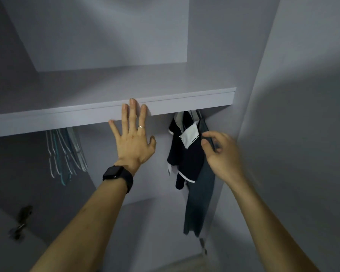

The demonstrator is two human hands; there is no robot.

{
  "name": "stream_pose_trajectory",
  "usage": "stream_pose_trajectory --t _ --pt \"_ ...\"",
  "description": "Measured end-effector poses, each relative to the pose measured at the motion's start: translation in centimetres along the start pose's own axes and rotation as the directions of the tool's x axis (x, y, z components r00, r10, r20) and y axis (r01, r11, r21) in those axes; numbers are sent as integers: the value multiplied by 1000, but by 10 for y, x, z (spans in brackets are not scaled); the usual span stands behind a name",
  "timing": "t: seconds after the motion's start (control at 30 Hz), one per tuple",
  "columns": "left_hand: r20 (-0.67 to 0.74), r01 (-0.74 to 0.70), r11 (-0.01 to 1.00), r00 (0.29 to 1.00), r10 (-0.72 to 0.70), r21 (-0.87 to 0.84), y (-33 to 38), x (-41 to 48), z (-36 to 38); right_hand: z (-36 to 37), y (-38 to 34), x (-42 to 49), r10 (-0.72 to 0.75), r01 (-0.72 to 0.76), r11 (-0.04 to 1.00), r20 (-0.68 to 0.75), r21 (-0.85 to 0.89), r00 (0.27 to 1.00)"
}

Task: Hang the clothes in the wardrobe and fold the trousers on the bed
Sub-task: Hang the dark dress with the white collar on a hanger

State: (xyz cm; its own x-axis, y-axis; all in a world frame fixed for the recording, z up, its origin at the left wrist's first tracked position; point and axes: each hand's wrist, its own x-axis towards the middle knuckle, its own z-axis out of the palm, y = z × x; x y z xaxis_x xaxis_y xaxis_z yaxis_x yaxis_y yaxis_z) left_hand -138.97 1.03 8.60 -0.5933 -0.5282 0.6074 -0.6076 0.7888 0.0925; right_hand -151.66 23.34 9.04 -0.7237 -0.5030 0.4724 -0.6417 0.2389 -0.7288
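I look into an open grey wardrobe. My left hand (pixel 133 134) lies flat with straight fingers against the front edge of the wardrobe shelf (pixel 194 102). Below the shelf at the right hang a dark navy garment with a white collar (pixel 185 152) and a grey-blue garment (pixel 200 193) beside it. My right hand (pixel 221 152), blurred, is at the grey-blue garment's upper edge, thumb and fingers curled around the cloth. The rail itself is hidden behind the shelf.
Several empty hangers (pixel 67 152) in white and teal hang under the shelf at the left. A door hinge (pixel 21 222) shows at the lower left. The wardrobe's right side wall (pixel 283 134) stands close to my right arm.
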Motion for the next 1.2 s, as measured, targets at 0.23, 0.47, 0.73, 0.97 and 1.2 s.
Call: stream_pose_trajectory --t 0.23,0.47,0.73,0.97,1.2 --pt "116 85 967 991 -58 -239 30 -94 13 -11 44 -62 20 -19 1000 57 -19 998" --pt "413 97 936 909 55 -338 55 -160 71 -2 91 -123 170 -148 971 103 -190 980" --pt "488 -121 794 730 478 -596 125 -197 117 -24 123 -237 449 -453 807 -107 -378 887" --pt "303 -342 398 299 905 -851 227 -287 90 -67 94 -374 567 -785 516 -549 -344 613" --pt "-22 -365 -84 -170 985 -927 306 -419 1 -92 15 -542 535 -977 214 -835 -16 131"
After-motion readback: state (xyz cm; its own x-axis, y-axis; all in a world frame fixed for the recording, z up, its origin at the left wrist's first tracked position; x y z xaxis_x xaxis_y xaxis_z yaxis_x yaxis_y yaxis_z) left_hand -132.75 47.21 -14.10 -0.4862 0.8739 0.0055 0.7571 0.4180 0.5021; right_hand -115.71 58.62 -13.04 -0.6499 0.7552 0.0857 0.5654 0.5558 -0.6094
